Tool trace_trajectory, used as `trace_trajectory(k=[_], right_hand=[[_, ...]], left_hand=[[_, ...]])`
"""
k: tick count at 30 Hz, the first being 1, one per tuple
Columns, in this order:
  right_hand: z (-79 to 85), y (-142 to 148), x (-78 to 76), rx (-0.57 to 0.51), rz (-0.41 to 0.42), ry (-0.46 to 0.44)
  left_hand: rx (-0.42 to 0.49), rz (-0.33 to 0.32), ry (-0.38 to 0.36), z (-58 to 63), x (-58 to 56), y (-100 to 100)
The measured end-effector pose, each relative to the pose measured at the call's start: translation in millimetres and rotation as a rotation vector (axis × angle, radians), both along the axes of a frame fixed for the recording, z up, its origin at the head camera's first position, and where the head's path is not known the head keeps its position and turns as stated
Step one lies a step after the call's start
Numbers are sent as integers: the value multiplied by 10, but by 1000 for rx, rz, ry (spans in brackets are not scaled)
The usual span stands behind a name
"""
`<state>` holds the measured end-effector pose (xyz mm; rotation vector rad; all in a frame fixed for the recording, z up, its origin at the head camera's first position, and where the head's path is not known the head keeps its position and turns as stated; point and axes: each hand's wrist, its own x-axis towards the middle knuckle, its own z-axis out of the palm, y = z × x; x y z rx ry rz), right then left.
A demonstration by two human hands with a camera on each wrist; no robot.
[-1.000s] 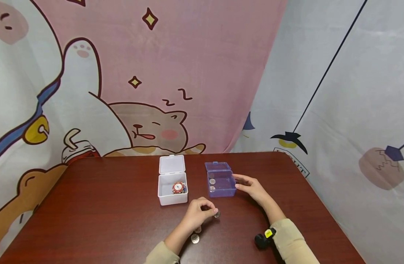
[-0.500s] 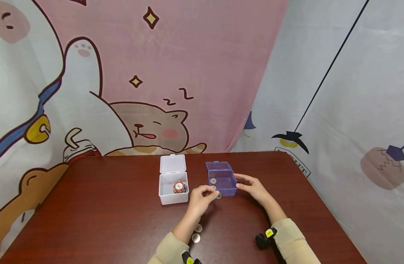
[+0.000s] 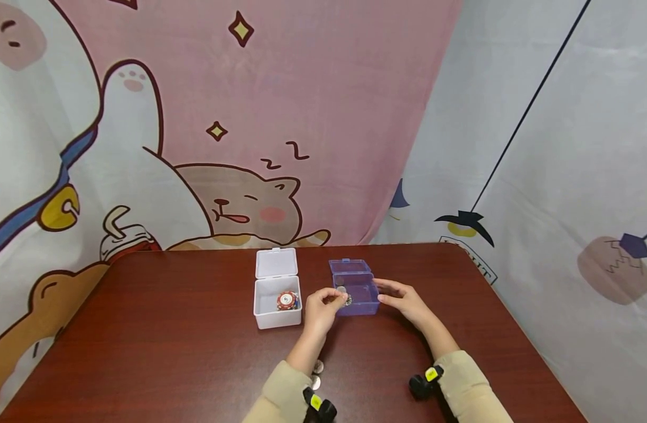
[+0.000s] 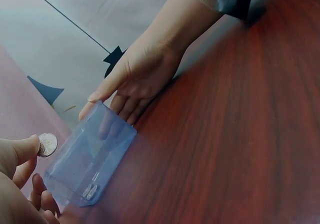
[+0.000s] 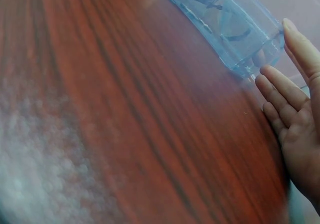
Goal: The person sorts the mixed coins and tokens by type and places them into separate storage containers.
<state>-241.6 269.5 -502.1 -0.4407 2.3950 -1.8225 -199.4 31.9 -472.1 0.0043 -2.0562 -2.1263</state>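
Note:
My left hand pinches a silver coin between thumb and fingertips, held at the near left edge of a translucent purple-blue box. The box's lid is flipped back. Inside it, coins show through the wall in the left wrist view. On the box's right side rests my right hand, its thumb at the rim and its extended fingers by the side wall. Two more coins lie on the table beside my left forearm, partly covered by the sleeve.
Left of the purple box stands a white box with its lid open, holding poker chips. Both boxes stand on a dark red-brown table. A printed cloth hangs behind it.
My left hand has carried the coin forward from the near part of the table up to the purple box. My right hand has stayed at the box's side.

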Motion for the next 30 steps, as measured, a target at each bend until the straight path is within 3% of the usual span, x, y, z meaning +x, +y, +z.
trace_trajectory(k=[9, 16, 24, 30], right_hand=[[39, -11, 26, -17, 12, -3], [-30, 6, 8, 11, -1, 17], [-23, 6, 7, 9, -3, 28], [-19, 8, 6, 12, -12, 20]], left_hand=[[10, 69, -25, -57, -135, 52], [66, 64, -60, -88, -199, 72], [-74, 135, 8, -105, -268, 77], [-96, 161, 60, -151, -285, 92]])
